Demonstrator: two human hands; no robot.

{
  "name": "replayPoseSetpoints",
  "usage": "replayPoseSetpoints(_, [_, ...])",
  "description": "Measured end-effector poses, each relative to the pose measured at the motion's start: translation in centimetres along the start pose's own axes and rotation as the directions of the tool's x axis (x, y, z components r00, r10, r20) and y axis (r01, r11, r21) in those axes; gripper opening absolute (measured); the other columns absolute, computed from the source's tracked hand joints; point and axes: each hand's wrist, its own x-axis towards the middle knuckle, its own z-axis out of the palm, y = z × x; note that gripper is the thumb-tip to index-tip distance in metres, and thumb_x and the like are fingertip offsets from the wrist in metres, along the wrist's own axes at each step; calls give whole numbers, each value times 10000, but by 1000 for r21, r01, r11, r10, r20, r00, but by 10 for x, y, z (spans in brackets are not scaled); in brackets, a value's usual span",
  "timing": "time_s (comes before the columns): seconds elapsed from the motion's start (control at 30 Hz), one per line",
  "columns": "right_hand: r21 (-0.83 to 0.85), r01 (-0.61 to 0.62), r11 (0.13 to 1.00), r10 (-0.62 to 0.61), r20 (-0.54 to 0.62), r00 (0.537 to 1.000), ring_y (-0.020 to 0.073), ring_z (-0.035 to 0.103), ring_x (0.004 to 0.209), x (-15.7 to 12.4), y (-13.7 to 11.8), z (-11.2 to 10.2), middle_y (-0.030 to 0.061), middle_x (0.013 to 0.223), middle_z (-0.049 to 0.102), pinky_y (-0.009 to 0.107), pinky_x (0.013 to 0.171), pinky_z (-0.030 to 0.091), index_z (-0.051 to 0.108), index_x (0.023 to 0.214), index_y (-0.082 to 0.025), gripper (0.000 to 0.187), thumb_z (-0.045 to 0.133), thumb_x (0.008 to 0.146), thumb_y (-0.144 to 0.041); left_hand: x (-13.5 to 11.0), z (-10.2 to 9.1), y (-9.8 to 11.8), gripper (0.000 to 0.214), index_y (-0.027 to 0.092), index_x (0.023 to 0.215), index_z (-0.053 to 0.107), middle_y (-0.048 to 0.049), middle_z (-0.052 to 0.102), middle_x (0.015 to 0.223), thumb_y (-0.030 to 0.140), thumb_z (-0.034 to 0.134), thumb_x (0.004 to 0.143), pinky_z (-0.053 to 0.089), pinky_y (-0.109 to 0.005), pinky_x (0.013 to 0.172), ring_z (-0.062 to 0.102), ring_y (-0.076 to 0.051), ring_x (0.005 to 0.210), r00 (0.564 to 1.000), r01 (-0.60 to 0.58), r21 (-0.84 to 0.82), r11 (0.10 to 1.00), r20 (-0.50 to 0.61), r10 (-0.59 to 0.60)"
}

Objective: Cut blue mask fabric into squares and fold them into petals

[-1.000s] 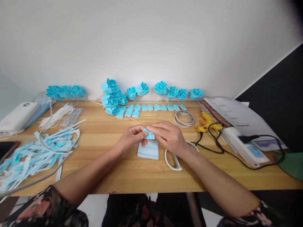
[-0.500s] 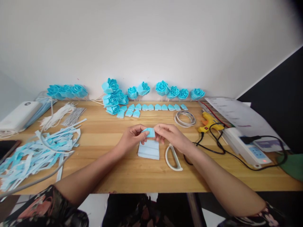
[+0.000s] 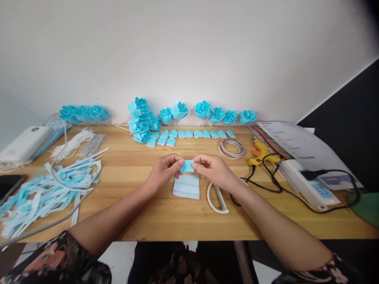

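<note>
My left hand point(image 3: 164, 170) and my right hand point(image 3: 212, 169) meet over the middle of the wooden table point(image 3: 189, 221). Both pinch a small light-blue piece point(image 3: 187, 166) between thumb and fingers, one hand at each end. Just below it lies a flat stack of light-blue sheets point(image 3: 186, 186). White-handled scissors point(image 3: 217, 197) rest on the table by my right wrist. A row of folded blue petals point(image 3: 189, 135) lies farther back, in front of several blue flowers point(image 3: 204, 112) along the wall.
Cut blue and white strips point(image 3: 47, 189) are heaped at the left, beside a white box point(image 3: 22, 145). A tape roll point(image 3: 231, 148), a yellow glue gun point(image 3: 261, 152), black cords point(image 3: 275, 181), a power strip point(image 3: 308, 183) and papers point(image 3: 296, 144) fill the right.
My right hand has drawn back from covering the blue piece to pinching its right end. The piece now sits stretched flat between both hands, slightly higher over the stack.
</note>
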Motion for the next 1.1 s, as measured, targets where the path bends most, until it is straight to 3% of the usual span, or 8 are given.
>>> replayPoseSetpoints(0.13, [-42,8,999,-8,-14,1000,91,440,533,0,2,0,-34,602,524,214,503,333,594,738,-168,188,575,814,-340,0,-1,0,347,142,733,579,6,589,568,481,621,791,432,-228,530,544,-105,497,1000,6,7,1000,-8,-6])
replayPoseSetpoints(0.27, [-42,19,999,-20,-22,1000,89,425,534,0,3,0,-33,610,523,213,500,319,596,741,-168,183,574,811,-336,-1,-1,1,367,142,781,580,-7,609,606,504,555,836,454,-248,573,573,-119,528,998,34,-12,999,57,-33])
replayPoseSetpoints(0.43, [-44,29,999,-30,-20,999,85,407,522,0,1,1,-36,592,511,210,490,305,597,724,-168,188,575,805,-336,0,1,-5,342,142,775,572,14,575,601,475,649,767,433,-228,534,530,-98,510,994,53,20,998,94,-55])
replayPoseSetpoints(0.67, [3,19,1000,-20,14,1000,100,481,538,-1,-3,0,-7,649,589,221,513,366,640,804,-163,220,571,825,-371,0,3,-7,322,141,749,568,13,570,600,453,645,755,418,-213,515,502,-84,500,992,60,51,997,105,-65])
replayPoseSetpoints(0.9, [-76,88,993,-89,-9,996,99,484,572,-1,0,-1,-11,649,597,218,532,361,635,751,-166,205,557,844,-330,-3,4,-3,286,148,714,561,14,566,614,424,629,741,411,-208,503,487,-81,498,985,90,108,990,141,-105])
replayPoseSetpoints(1.1, [-149,140,979,-138,22,990,97,479,587,-4,-5,2,-20,675,599,211,539,362,646,784,-179,111,616,805,-284,-5,6,-2,233,146,642,548,41,477,552,346,570,761,311,-191,481,407,-68,503,988,8,250,968,146,-46])
